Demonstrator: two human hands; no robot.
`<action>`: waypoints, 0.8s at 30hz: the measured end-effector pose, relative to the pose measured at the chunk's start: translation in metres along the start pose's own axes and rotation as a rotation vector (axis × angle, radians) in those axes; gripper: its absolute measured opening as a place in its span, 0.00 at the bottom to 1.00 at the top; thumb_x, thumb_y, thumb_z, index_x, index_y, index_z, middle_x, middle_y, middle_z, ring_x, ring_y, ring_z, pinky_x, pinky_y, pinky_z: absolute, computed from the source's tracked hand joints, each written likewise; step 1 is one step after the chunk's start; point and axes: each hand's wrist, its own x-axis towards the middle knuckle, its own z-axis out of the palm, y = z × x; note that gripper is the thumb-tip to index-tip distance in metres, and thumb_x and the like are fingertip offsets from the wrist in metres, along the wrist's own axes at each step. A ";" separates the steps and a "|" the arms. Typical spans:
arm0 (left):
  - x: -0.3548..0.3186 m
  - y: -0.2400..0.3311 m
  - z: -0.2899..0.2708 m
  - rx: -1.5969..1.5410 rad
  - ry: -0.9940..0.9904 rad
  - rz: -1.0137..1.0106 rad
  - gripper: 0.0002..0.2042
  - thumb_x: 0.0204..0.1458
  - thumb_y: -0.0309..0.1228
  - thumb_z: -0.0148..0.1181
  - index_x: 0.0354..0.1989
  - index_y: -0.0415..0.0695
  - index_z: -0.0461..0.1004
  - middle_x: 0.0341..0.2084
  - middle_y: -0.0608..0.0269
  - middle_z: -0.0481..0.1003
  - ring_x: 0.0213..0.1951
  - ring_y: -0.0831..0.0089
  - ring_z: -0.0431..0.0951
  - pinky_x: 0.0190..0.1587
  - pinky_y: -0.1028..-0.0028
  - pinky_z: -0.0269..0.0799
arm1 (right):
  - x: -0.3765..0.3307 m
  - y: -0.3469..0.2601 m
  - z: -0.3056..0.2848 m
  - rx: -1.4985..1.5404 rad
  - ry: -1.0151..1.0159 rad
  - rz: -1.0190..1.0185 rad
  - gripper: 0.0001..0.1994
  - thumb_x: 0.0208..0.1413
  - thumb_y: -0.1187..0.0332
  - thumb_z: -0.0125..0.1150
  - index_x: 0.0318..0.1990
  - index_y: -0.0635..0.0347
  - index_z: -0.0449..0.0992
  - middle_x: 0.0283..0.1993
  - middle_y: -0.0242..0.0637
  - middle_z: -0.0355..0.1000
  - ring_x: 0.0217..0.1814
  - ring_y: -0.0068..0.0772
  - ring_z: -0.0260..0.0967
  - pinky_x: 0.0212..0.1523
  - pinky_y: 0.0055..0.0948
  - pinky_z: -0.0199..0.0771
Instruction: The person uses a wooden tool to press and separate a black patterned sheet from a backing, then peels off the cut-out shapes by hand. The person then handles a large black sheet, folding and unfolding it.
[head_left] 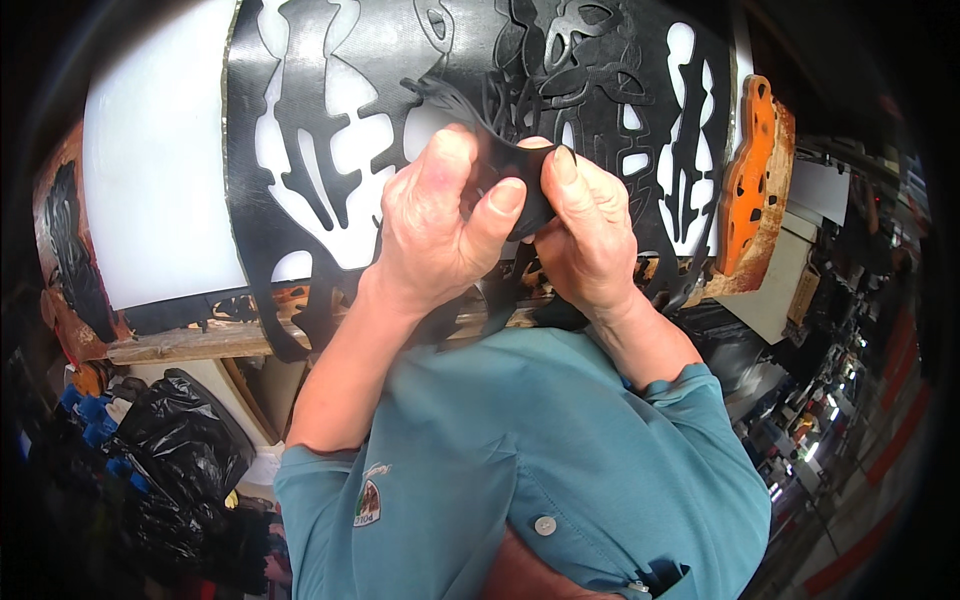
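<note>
Head view: black flexible piece (532,205) over black openwork sheet (305,100)

Over the sheet, left hand (430,220) and right hand (592,235), both nearly closed, pinch the piece. The sheet seems already cut; whether the piece is separated, I cannot tell.

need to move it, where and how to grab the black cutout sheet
Probably pinch the black cutout sheet by its left border, from the left: that band is unbroken, beside white surface, clear of the left hand; holes lie inward.
</note>
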 end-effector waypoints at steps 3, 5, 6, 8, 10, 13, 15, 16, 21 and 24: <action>-0.004 -0.006 0.009 -0.007 0.065 -0.013 0.14 0.67 0.38 0.60 0.42 0.37 0.70 0.23 0.56 0.74 0.22 0.61 0.75 0.26 0.65 0.73 | -0.002 0.004 0.004 -0.032 0.051 -0.032 0.17 0.75 0.59 0.57 0.34 0.60 0.76 0.30 0.21 0.65 0.31 0.12 0.60 0.30 0.19 0.61; -0.005 -0.010 0.010 -0.076 0.069 -0.048 0.15 0.68 0.40 0.57 0.41 0.37 0.70 0.23 0.56 0.73 0.22 0.61 0.75 0.26 0.65 0.73 | -0.002 0.006 0.006 -0.050 0.060 -0.057 0.16 0.74 0.60 0.58 0.35 0.61 0.76 0.30 0.21 0.66 0.30 0.12 0.59 0.30 0.19 0.62; -0.005 -0.011 0.009 -0.104 0.055 -0.064 0.16 0.69 0.41 0.56 0.41 0.37 0.70 0.23 0.56 0.73 0.22 0.61 0.75 0.26 0.65 0.73 | -0.001 0.008 0.007 -0.052 0.059 -0.081 0.15 0.74 0.60 0.58 0.35 0.61 0.76 0.30 0.21 0.66 0.30 0.12 0.59 0.30 0.19 0.62; -0.003 -0.015 0.005 -0.071 0.054 -0.018 0.17 0.70 0.42 0.54 0.40 0.37 0.70 0.22 0.56 0.73 0.22 0.62 0.75 0.26 0.65 0.72 | 0.000 0.009 0.008 -0.129 0.073 -0.117 0.14 0.74 0.61 0.59 0.39 0.65 0.78 0.31 0.22 0.68 0.31 0.12 0.60 0.31 0.19 0.64; -0.001 -0.014 0.003 -0.075 0.063 0.009 0.17 0.71 0.42 0.52 0.39 0.37 0.70 0.22 0.57 0.73 0.21 0.65 0.74 0.26 0.66 0.72 | 0.000 0.011 0.011 -0.129 0.057 -0.152 0.15 0.74 0.60 0.59 0.41 0.65 0.79 0.31 0.22 0.68 0.31 0.12 0.61 0.31 0.19 0.64; -0.001 -0.008 0.006 -0.164 0.123 -0.090 0.16 0.73 0.40 0.48 0.38 0.38 0.70 0.21 0.60 0.73 0.21 0.71 0.73 0.26 0.70 0.70 | 0.000 0.011 0.013 -0.082 0.071 -0.108 0.16 0.73 0.59 0.60 0.43 0.66 0.80 0.31 0.23 0.70 0.30 0.12 0.62 0.30 0.19 0.66; -0.001 -0.002 0.008 -0.250 0.187 -0.291 0.17 0.75 0.37 0.45 0.35 0.39 0.70 0.23 0.63 0.74 0.24 0.77 0.72 0.27 0.74 0.68 | 0.001 0.009 0.014 -0.087 0.072 -0.100 0.17 0.73 0.58 0.61 0.43 0.66 0.81 0.30 0.24 0.71 0.29 0.12 0.63 0.29 0.19 0.66; 0.001 -0.001 0.008 -0.166 0.176 -0.245 0.16 0.75 0.35 0.45 0.34 0.39 0.71 0.23 0.64 0.73 0.23 0.77 0.72 0.27 0.74 0.67 | 0.002 0.007 0.013 -0.086 0.072 -0.093 0.17 0.73 0.57 0.61 0.43 0.66 0.81 0.30 0.24 0.72 0.29 0.12 0.63 0.28 0.19 0.66; 0.010 -0.012 -0.013 0.249 0.125 -0.103 0.15 0.74 0.30 0.49 0.32 0.38 0.71 0.21 0.64 0.70 0.21 0.76 0.69 0.26 0.73 0.66 | 0.006 -0.005 0.003 -0.051 0.068 -0.008 0.18 0.73 0.55 0.60 0.40 0.62 0.83 0.30 0.22 0.73 0.27 0.11 0.65 0.27 0.17 0.66; 0.012 -0.016 -0.026 0.309 0.066 0.013 0.15 0.72 0.27 0.51 0.29 0.36 0.71 0.20 0.63 0.69 0.20 0.76 0.69 0.25 0.73 0.66 | 0.006 -0.011 -0.005 -0.014 0.072 0.029 0.18 0.73 0.54 0.60 0.37 0.59 0.83 0.28 0.20 0.73 0.27 0.09 0.65 0.26 0.15 0.66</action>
